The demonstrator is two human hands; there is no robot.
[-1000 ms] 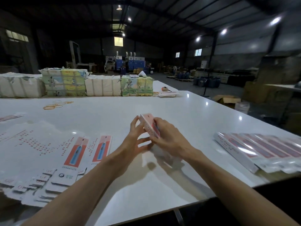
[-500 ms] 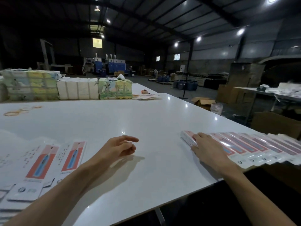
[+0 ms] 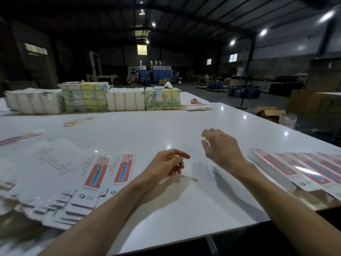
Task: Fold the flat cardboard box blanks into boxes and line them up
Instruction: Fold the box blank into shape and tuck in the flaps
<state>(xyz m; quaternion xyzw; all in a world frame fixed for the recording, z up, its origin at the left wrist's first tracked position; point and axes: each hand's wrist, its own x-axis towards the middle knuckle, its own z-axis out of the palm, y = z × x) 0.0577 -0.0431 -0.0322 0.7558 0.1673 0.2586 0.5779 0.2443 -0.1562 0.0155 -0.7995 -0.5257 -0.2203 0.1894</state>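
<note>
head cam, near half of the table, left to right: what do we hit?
Fanned pile of flat box blanks → left hand, holding nothing → right hand, fingers spread, holding nothing → row of folded boxes.

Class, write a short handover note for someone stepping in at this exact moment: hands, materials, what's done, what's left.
Left hand: empty, fingers loosely curled, above the table.
Right hand: empty, fingers relaxed, raised beside it.
Flat blanks: fanned pile, near left.
Folded boxes: lined up in a row, near right.
Done: several boxes folded and lined up.
Left: many blanks; pick up the next one.
</note>
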